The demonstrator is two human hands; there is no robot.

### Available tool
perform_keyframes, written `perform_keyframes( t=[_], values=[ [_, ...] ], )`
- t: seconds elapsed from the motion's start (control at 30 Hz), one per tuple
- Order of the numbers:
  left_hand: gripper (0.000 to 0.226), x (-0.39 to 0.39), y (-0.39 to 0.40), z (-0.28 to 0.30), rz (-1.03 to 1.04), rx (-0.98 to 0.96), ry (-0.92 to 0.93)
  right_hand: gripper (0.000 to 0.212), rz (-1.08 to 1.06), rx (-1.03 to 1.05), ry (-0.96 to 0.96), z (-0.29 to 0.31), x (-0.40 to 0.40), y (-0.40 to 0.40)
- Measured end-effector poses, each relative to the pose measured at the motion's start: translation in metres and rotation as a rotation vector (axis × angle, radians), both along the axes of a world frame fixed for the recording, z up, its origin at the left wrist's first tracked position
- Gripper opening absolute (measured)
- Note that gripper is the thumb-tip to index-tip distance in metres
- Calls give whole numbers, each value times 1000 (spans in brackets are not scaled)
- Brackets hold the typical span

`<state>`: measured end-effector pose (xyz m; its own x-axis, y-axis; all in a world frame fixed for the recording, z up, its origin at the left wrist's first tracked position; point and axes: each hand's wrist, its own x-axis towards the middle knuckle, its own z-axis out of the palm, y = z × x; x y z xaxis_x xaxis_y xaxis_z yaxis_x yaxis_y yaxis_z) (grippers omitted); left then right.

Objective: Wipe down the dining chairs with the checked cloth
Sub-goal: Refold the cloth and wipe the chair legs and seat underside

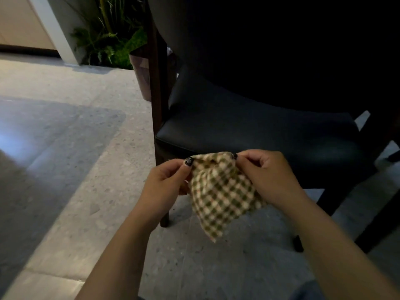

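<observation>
A checked cloth [220, 191], cream with dark green squares, hangs between my two hands just in front of a dining chair. My left hand [166, 182] pinches its upper left corner and my right hand [266, 176] pinches the upper right edge. The cloth's lower point dangles free above the floor. The dining chair [249, 126] has a dark padded seat, a dark wooden frame and a tall backrest that fills the upper right in shadow. The cloth is held at the seat's front edge; I cannot tell whether it touches the seat.
Speckled grey stone floor [65, 169] spreads to the left and below. Green plants [108, 40] and a brownish pot [140, 76] stand behind the chair's left side. A white pillar [58, 29] rises at the upper left. Dark legs [378, 217] stand at the right.
</observation>
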<state>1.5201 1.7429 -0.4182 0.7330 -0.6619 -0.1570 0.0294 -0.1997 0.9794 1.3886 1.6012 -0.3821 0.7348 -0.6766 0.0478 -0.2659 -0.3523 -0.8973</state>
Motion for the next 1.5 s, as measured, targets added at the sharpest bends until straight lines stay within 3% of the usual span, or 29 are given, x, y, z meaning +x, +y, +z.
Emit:
perform_keyframes(
  t=[0.13,0.33,0.4,0.47,0.57,0.63,0.7,0.77,0.87,0.9,1.0,1.07,1.13,1.27,1.4,1.5],
  values=[
    [26,-6,-10,-5,-161,148,301,21,-72,-369,-118,-9,2,9],
    [36,-8,-12,0,-282,194,398,22,-223,-728,-213,-16,-10,0],
    [42,-8,-8,-1,-317,230,440,22,-272,-670,-208,-12,-16,-4],
    [46,-9,-7,-2,-341,168,432,22,-283,-472,-165,-8,-17,-8],
    [36,-9,-9,2,-217,-117,442,36,-294,-144,-54,-8,-17,-18],
    [35,-11,-9,6,-141,-329,503,40,-290,-56,34,-10,-19,-24],
    [31,-11,-8,9,-77,-422,513,37,-252,-15,120,-12,-20,-27],
    [27,-13,-9,9,-32,-387,442,35,-133,-75,240,-11,-25,-29],
    [34,-13,-8,7,-33,-311,286,8,99,-96,330,-2,-28,-25],
    [36,-13,-7,7,-61,-308,260,9,134,-42,289,-1,-28,-21],
    [32,-14,-5,8,-181,-295,265,65,245,295,93,-11,-19,-13],
    [26,-15,-5,9,-253,-296,307,66,373,541,22,-24,-14,-7],
    [19,-15,-4,10,-269,-301,368,49,415,665,84,-36,-12,-3],
    [13,-2,8,12,-239,-237,350,18,302,625,177,-31,-19,-14],
    [29,3,14,9,-474,197,127,17,102,698,-141,-10,-29,-32],
    [24,-5,9,6,-469,226,143,12,-11,631,-182,0,-32,-31]
  ],
)
